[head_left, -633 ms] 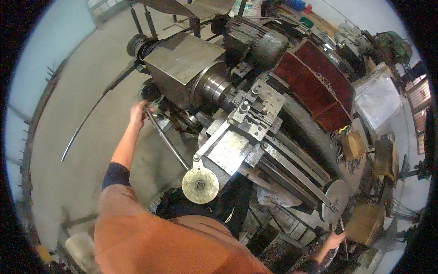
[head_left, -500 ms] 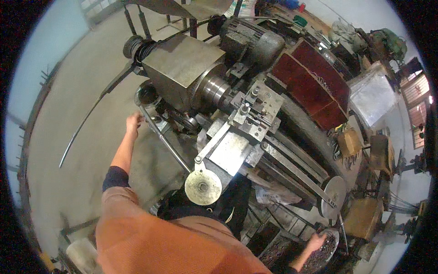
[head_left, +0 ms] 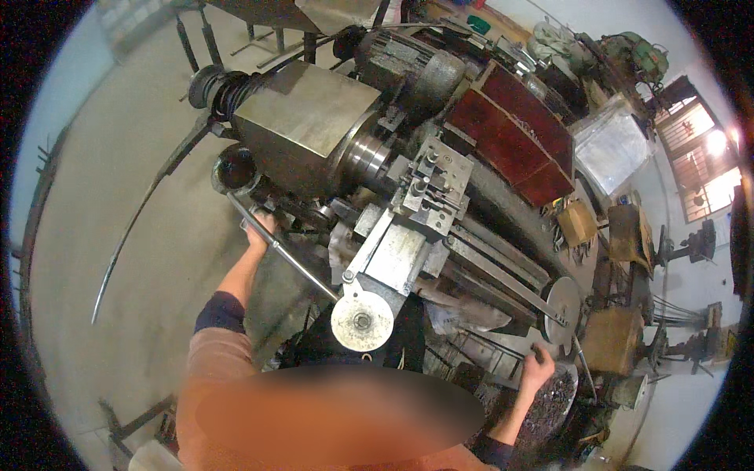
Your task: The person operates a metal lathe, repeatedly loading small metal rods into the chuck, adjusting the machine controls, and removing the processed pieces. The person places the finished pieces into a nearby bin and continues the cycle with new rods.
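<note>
Head view: left hand by a long metal lever, right hand over a tray of dark chips.
At the lathe's near left side, the lever slants down to a round pale wheel; the left hand's fingers curl beside it, though whether they grip it cannot be told. On the near right, the right hand is half open, apart from the grey wheel; whether it holds anything is unclear. Farther back, a dark red box carries pale bits along its ridge, and a brown carton sits to its right, contents unreadable.
</note>
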`<action>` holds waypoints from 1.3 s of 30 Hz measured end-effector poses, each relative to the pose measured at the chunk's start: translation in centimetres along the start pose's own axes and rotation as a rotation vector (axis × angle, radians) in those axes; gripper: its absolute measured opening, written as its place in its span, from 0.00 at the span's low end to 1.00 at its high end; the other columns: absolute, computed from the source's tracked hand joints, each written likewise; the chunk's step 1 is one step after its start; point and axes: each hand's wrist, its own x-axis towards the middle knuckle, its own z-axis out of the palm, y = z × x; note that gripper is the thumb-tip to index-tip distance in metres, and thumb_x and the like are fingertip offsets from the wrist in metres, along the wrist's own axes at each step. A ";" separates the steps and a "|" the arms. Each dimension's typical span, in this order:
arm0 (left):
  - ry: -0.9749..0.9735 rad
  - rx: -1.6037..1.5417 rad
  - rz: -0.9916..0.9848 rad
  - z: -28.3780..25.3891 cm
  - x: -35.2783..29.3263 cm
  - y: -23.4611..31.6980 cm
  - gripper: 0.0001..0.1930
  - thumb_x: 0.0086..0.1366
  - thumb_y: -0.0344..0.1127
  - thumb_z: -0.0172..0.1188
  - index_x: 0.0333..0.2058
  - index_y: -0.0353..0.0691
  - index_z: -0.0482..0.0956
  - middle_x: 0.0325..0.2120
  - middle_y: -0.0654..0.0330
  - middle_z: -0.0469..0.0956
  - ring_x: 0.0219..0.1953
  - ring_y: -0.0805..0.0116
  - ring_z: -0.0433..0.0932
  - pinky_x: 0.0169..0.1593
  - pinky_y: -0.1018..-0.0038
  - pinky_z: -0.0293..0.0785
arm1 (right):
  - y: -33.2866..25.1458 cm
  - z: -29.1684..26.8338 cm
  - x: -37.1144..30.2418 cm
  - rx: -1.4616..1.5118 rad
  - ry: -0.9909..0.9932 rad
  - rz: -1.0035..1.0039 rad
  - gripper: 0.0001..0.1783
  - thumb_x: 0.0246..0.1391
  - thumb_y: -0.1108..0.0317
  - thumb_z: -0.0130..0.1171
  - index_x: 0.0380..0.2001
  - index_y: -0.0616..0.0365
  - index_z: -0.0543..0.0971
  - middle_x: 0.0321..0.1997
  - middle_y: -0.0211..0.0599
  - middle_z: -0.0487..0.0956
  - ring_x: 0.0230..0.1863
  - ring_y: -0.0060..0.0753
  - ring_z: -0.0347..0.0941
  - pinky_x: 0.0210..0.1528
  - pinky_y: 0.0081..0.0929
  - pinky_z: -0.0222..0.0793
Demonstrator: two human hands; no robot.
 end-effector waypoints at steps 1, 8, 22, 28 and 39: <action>-0.024 -0.048 -0.031 0.9 0.3 0.2 0.16 0.51 0.44 0.51 0.32 0.37 0.74 0.29 0.43 0.74 0.36 0.44 0.72 0.39 0.59 0.69 | -1.5 0.6 0.2 -0.033 0.015 -0.035 0.19 0.29 0.69 0.53 0.31 0.66 0.77 0.29 0.43 0.78 0.33 0.32 0.72 0.41 0.26 0.65; -0.353 0.162 0.173 -8.4 1.0 -1.0 0.10 0.49 0.40 0.55 0.30 0.42 0.76 0.28 0.52 0.77 0.32 0.53 0.76 0.38 0.63 0.71 | -14.6 2.0 5.4 -0.092 -0.072 -0.462 0.19 0.26 0.74 0.52 0.30 0.62 0.77 0.31 0.44 0.78 0.36 0.39 0.74 0.43 0.27 0.66; 0.182 -0.004 0.101 -34.7 3.2 -5.2 0.13 0.58 0.37 0.51 0.38 0.34 0.74 0.32 0.49 0.76 0.36 0.54 0.75 0.38 0.65 0.69 | -38.2 19.9 7.6 -0.210 -0.496 -1.085 0.18 0.25 0.62 0.56 0.26 0.56 0.80 0.29 0.48 0.76 0.34 0.45 0.72 0.39 0.32 0.69; -0.027 0.273 -0.301 -38.1 0.1 -10.5 0.25 0.59 0.56 0.43 0.32 0.39 0.77 0.24 0.50 0.76 0.30 0.52 0.76 0.34 0.62 0.69 | -39.2 22.8 8.8 -0.260 -0.822 -0.801 0.15 0.25 0.62 0.57 0.20 0.59 0.80 0.24 0.51 0.76 0.30 0.46 0.75 0.37 0.33 0.70; -0.007 0.315 -0.445 -36.0 -7.2 -2.8 0.26 0.55 0.59 0.48 0.29 0.38 0.77 0.24 0.49 0.76 0.31 0.50 0.76 0.34 0.59 0.69 | -38.7 23.3 8.3 -0.463 -0.635 -0.881 0.15 0.25 0.62 0.56 0.23 0.54 0.81 0.27 0.47 0.77 0.32 0.45 0.75 0.39 0.32 0.70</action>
